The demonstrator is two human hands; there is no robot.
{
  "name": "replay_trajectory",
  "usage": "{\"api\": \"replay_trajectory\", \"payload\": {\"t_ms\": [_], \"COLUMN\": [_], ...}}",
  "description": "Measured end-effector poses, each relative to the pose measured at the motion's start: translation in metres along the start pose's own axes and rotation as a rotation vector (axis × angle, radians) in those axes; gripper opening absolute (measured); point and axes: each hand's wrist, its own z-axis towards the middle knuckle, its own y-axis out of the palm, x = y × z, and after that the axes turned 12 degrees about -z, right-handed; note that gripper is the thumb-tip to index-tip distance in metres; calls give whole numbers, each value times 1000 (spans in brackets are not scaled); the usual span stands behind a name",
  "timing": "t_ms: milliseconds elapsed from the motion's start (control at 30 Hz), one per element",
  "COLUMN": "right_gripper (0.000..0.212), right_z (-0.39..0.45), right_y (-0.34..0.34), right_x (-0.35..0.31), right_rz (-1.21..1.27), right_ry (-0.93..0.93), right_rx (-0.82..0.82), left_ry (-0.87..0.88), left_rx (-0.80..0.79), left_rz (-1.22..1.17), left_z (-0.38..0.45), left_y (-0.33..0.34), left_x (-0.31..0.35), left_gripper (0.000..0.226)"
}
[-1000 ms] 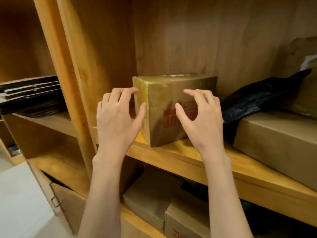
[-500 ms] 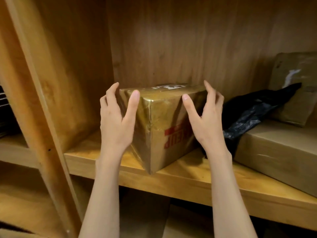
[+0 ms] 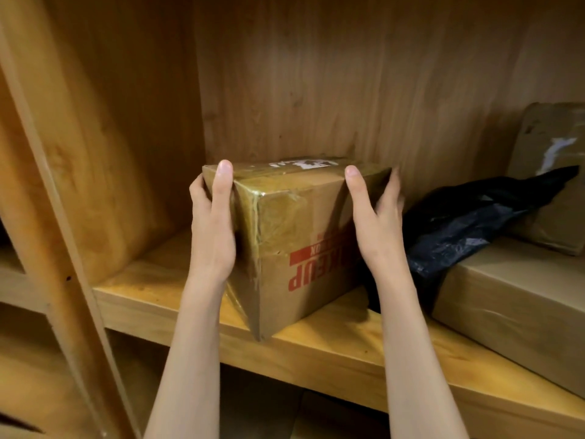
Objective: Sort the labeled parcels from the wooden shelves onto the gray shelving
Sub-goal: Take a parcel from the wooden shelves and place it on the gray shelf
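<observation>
Both hands are clamped on the box right now: my left hand (image 3: 212,229) is pressed flat against its left face with the thumb running up to the top edge, and my right hand (image 3: 376,226) is on the right side with the thumb up front and the fingers wrapped round the back corner. So neither one is spread loose, they're squeezing the cardboard parcel (image 3: 294,236) between them. It sits on the wooden shelf (image 3: 152,289), turned corner-first toward me, with that bottom corner poking just over the front lip. I'd call this the pick-up step, grip made but box not lifted as far as I can tell. Next move, I reckon, is lift it a touch, pull straight back out of the bay, and not drag the right side through the black plastic bag (image 3: 468,226) sitting just beside it. Then carry it to the gray shelving, which isn't in view at all. Box-wise: brown cardboard, heavily wrapped in shiny yellowish tape, red print on the front that reads upside down, and a white label on top that's too blurry to read. Tape looks slick, so I'd keep the squeeze firm.
</observation>
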Motion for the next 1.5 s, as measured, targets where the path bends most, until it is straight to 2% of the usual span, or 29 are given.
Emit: {"api": "replay_trajectory", "payload": {"t_ms": [133,300,533,700,833,967,1100,1200,1367,1500], "right_gripper": [93,101,102,107,115,118,112,104,103,77], "right_z": [-6,-27,-74,-120,-160,-191,-209,-220,-232,-241], "right_y": [-1,0,7,20,29,32,31,31,34,26], "right_x": [-1,-13,-39,-56,-65,-72,-80,-82,-78,-75], "right_rz": [33,99,171,158,151,130,190,213,237,366], "right_ry": [-23,-89,-166,-200,-181,-152,-193,-204,-157,-25], "right_rx": [-15,2,70,156,169,155,133,108,72,93], "left_ry": [87,114,125,196,40,-136,-135,-73,17,10], "left_rx": [41,45,-51,-232,-323,-361,-371,-330,-273,-240], "left_rz": [-8,-49,-200,-193,-162,-161,-247,-305,-328,-329], "left_z": [-9,-18,-39,-64,-76,-89,-100,-107,-117,-126], "left_y": [1,-15,-50,-95,-141,-177,-192,-197,-198,-188], "left_x": [4,15,46,70,74,79,85,87,92,91], "left_gripper": [97,91,91,85,91,80,75,71,73,65]}}
